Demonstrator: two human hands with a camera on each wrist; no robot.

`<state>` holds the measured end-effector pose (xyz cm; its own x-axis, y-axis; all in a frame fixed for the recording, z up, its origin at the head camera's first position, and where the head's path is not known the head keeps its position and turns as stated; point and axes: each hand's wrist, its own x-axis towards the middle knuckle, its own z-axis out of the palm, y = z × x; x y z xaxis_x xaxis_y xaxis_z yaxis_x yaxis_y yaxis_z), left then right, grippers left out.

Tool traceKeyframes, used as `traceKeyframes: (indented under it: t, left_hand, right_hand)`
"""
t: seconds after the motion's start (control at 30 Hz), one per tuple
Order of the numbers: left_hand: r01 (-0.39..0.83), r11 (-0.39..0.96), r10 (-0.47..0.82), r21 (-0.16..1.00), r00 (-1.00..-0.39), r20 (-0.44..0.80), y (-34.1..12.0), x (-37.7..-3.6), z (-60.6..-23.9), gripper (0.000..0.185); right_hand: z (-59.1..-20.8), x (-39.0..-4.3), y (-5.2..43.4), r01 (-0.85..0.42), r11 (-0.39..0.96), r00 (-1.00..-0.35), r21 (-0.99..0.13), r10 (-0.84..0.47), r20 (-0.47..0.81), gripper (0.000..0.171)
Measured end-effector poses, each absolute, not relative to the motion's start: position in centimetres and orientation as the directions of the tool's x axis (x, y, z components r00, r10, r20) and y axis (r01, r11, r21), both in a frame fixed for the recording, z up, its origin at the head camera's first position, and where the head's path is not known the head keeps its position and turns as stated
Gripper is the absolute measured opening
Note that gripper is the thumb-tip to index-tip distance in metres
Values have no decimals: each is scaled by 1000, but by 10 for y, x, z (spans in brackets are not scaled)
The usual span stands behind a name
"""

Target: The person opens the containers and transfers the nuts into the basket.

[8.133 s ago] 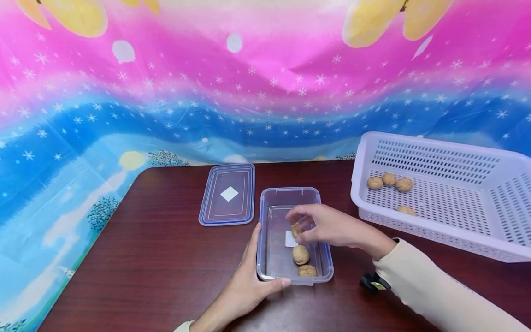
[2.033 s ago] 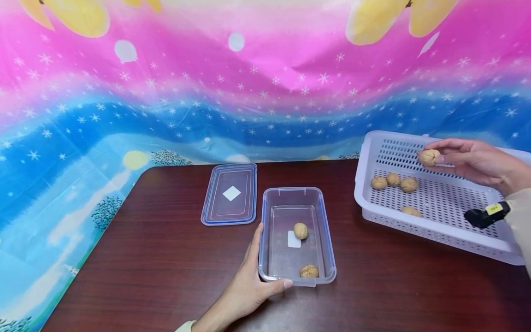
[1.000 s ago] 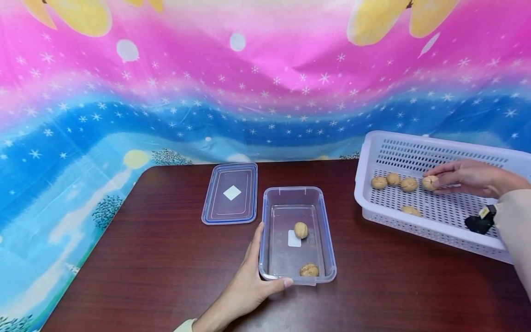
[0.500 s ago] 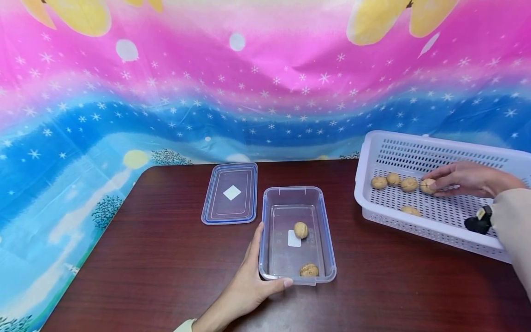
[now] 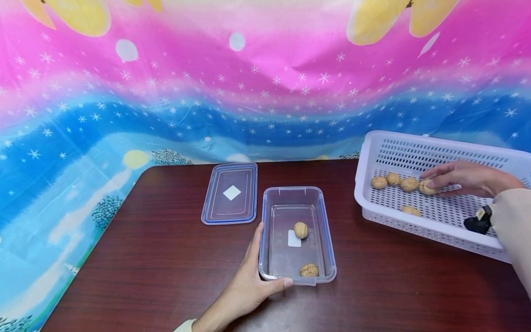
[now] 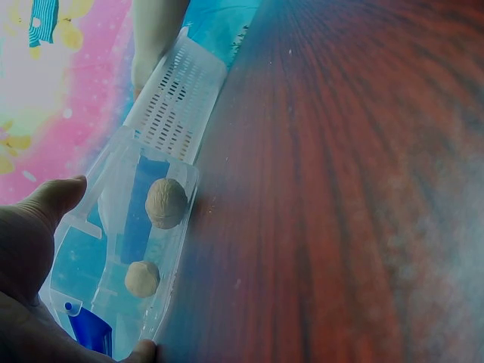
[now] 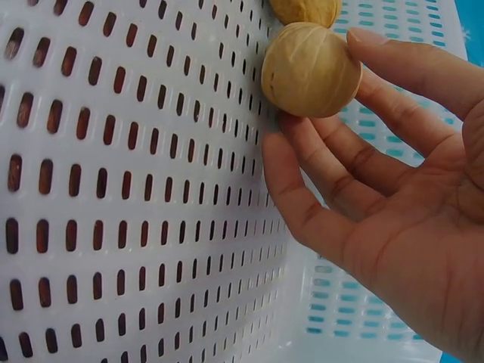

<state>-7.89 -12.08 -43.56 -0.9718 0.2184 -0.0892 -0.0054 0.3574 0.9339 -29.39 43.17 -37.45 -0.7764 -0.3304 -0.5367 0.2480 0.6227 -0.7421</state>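
Observation:
My left hand (image 5: 249, 281) holds the clear plastic food container (image 5: 265, 240) at its near left corner, thumb on the front rim and fingers along the left wall. Two walnuts lie in it: one walnut (image 5: 300, 230) by a white label, another walnut (image 5: 309, 270) at the near end. Inside the white basket (image 5: 415, 226), my right hand (image 5: 469, 179) has thumb and fingers around a walnut (image 7: 311, 72), low at the basket floor. Beside it sit several walnuts, the closest walnut (image 5: 409, 185) touching or nearly touching it. A further walnut (image 5: 410, 210) is partly hidden by the basket's near wall.
A clear lid (image 5: 229, 207) with a blue seal and white label lies left of the container on the dark wooden table (image 5: 166, 258). Behind the table hangs a patterned cloth (image 5: 265, 92). A black wrist camera (image 5: 478, 223) hangs under the right sleeve.
A walnut has left the container for the basket in my right hand. It was lowered to the basket floor and shifted slightly left toward the other walnuts. My left hand stays on the container.

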Motion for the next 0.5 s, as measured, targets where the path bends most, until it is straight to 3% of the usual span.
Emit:
traceKeyframes:
  t: [0.17, 0.33, 0.5]
  left_hand:
    - [0, 363, 219, 932, -972, -85, -121, -79, -435, 128]
    - [-1, 365, 218, 931, -972, -87, -121, -78, -435, 128]
    - [-2, 360, 219, 933, -972, -86, -121, -78, -434, 128]
  right_hand:
    - [-372, -293, 431, 235, 643, -801, -729, -297, -520, 24]
    - [-368, -292, 430, 196, 685, -832, -702, -262, -488, 48]
    - [-358, -294, 427, 156, 709, -848, -688, -261, -461, 56]
